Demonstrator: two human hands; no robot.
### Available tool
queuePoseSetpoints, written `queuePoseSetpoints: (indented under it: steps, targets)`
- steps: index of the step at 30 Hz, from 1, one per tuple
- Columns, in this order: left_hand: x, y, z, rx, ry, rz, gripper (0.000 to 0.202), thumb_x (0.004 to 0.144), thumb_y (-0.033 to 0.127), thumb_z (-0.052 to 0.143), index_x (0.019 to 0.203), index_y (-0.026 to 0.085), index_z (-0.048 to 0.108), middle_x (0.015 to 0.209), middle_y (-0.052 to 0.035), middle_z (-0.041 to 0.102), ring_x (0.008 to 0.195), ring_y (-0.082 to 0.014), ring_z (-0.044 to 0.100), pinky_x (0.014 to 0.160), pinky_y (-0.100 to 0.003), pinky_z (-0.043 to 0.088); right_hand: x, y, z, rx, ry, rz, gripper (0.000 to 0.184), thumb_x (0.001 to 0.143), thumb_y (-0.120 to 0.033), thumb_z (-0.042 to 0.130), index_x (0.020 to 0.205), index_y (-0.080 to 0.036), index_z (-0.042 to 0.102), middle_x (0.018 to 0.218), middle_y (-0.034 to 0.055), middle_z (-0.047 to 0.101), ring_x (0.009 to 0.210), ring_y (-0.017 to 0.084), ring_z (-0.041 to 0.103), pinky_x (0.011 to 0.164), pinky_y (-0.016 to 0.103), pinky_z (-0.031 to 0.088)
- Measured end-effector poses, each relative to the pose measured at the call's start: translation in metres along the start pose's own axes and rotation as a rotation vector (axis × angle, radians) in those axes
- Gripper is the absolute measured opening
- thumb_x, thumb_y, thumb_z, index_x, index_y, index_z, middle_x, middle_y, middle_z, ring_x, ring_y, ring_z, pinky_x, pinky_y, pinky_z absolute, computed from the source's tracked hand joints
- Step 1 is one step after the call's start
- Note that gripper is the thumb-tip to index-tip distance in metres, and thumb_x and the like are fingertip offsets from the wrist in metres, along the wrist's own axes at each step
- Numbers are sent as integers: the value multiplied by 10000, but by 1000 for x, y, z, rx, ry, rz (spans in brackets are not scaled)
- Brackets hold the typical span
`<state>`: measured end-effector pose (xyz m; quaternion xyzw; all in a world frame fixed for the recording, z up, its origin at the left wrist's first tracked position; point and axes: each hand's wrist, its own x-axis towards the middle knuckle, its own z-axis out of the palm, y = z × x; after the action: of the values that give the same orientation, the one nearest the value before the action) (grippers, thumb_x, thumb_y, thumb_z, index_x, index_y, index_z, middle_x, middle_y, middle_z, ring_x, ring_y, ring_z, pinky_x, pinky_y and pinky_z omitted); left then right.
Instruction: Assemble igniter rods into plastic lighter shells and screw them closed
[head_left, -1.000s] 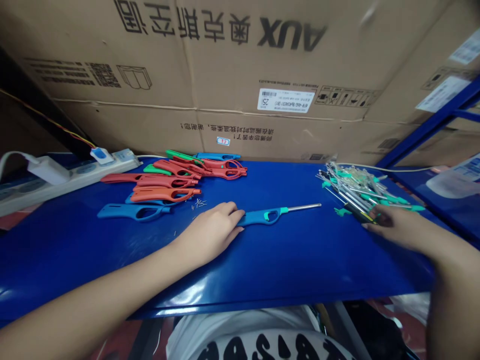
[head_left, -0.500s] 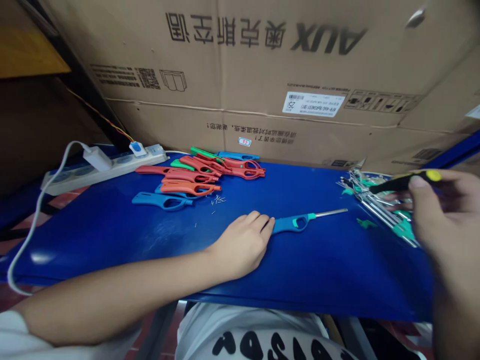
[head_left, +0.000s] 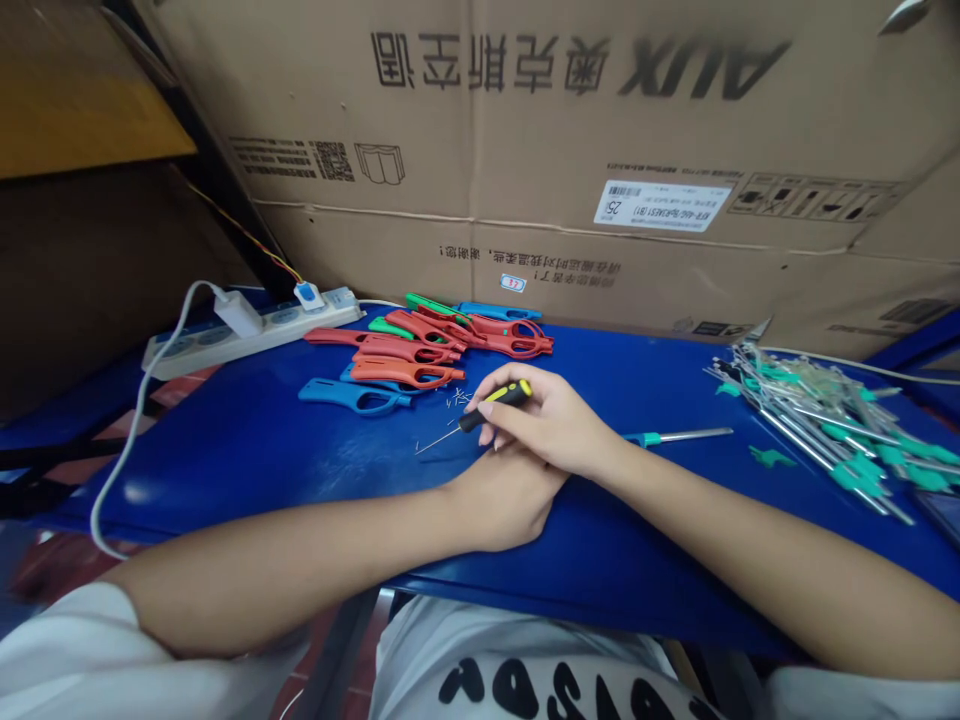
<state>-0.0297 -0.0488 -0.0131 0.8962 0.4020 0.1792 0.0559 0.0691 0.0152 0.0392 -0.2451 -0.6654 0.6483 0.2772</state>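
In my right hand (head_left: 559, 420) is a black and yellow screwdriver (head_left: 497, 404), pinched by the handle. Its thin shaft points left and down, and the tip is close to the tabletop by a tiny screw. My left hand (head_left: 506, 503) lies on the table under my right wrist, closed around the handle of a blue gas lighter. Most of this lighter (head_left: 697, 434) is hidden by my hands; its metal tube and teal collar stick out to the right. Several small screws (head_left: 459, 398) lie scattered beyond the screwdriver.
Red, orange, blue and green lighter shells (head_left: 409, 372) are piled at the back left. A power strip (head_left: 255, 335) with a white plug is behind them. Metal tubes with teal parts (head_left: 832, 425) heap at the right. A cardboard box (head_left: 487, 130) walls the back of the blue table (head_left: 247, 470).
My right hand has swung from the tube heap at the right across to the left, bringing the screwdriver over my left hand. The left hand stays on the lighter. The view has shifted slightly.
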Motion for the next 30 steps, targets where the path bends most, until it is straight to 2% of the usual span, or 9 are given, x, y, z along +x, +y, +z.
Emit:
queuePoseSetpoints:
  steps: [4,8,11,14,16,20,24,27,30]
  targets:
    - [-1,-2,1,-18,1,5,517,830,102,472,1341,71,542,1317,-224,606,1202,-359,584,991,-519,507,6,4,6,-85,-9,-72,84,835,-240,691,872,-205,625,751,-11,672,644,122,673,670,280,563]
    - [-1,-2,-3,-23,18,40,525,839,98,482,1361,68,527,1381,-231,560,1271,-356,534,1060,-536,457,3,-2,0,-79,44,-92,106,833,-258,699,870,-202,616,849,7,695,640,115,673,656,278,556]
    - [0,-3,-7,-33,20,6,480,884,114,494,1361,78,536,1399,-197,555,1330,-340,472,1124,-511,404,-3,-8,-11,20,171,-98,200,810,-296,740,924,-207,603,900,13,709,620,104,654,617,262,532]
    - [3,-9,-6,-97,11,-31,458,953,130,454,1407,136,514,1413,-128,571,1281,-291,503,1102,-474,434,-12,-13,-29,152,346,-100,282,775,-316,785,968,-216,606,853,9,717,591,98,610,562,244,492]
    - [6,-16,-3,-161,27,-31,438,988,142,430,1417,170,513,1431,-102,569,1256,-264,524,1080,-457,460,-17,-11,-45,212,476,-113,274,757,-314,804,944,-217,629,826,9,712,559,88,562,518,238,460]
    - [11,-25,3,-313,104,-17,385,999,160,480,1377,132,549,1391,-123,601,1284,-218,545,1111,-402,453,-28,-2,-80,222,660,-120,203,781,-347,789,810,-235,622,776,7,681,512,81,498,462,252,419]
    - [11,-23,-2,-391,201,-80,426,959,253,612,1375,180,556,1353,-117,628,1271,-239,567,1093,-457,473,-35,1,-106,283,751,-98,220,767,-334,780,758,-244,580,720,-7,636,432,72,404,373,258,321]
    - [9,-19,-10,-478,312,-184,448,931,279,667,1362,204,571,1301,-102,661,1206,-225,611,1065,-444,494,-37,-5,-113,340,755,-74,198,769,-306,762,759,-245,574,725,-10,624,409,56,353,340,241,270]
    - [9,-15,-14,-552,374,-229,421,918,282,689,1326,225,601,1220,-76,703,1127,-211,651,1027,-422,519,-39,-10,-110,322,736,-83,204,788,-321,749,767,-240,563,718,-14,618,395,49,348,338,236,259]
